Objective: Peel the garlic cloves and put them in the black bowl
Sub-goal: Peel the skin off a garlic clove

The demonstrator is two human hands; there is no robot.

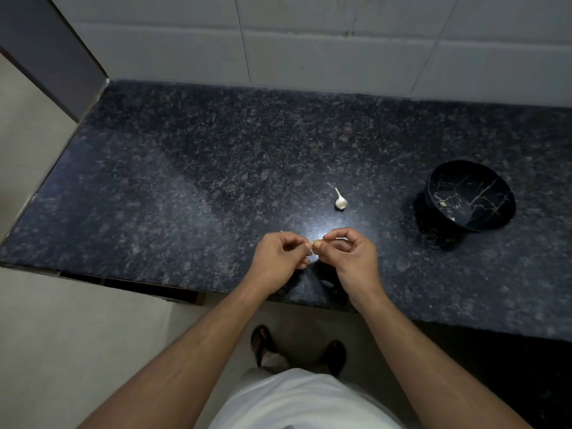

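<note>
Garlic clove (316, 243) is pinched between left hand (280, 253) and right hand (349, 255) above the worktop's (185, 181) front edge; garlic bulb (340, 200) lies behind. Black bowl (470, 196), rightward, holds seemingly one peeled clove (443, 204).

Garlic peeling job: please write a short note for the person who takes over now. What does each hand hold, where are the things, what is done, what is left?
Left hand and right hand: both pinch one small garlic clove between their fingertips, just above the front part of the dark counter. How much skin is off cannot be told.
Garlic bulb: lies on the counter beyond the hands, untouched.
Black bowl: stands on the counter to the right; one pale clove in the bowl.
Done: one clove in the bowl.
Left: finish this clove, drop it in the bowl, then do the rest of the bulb.
</note>
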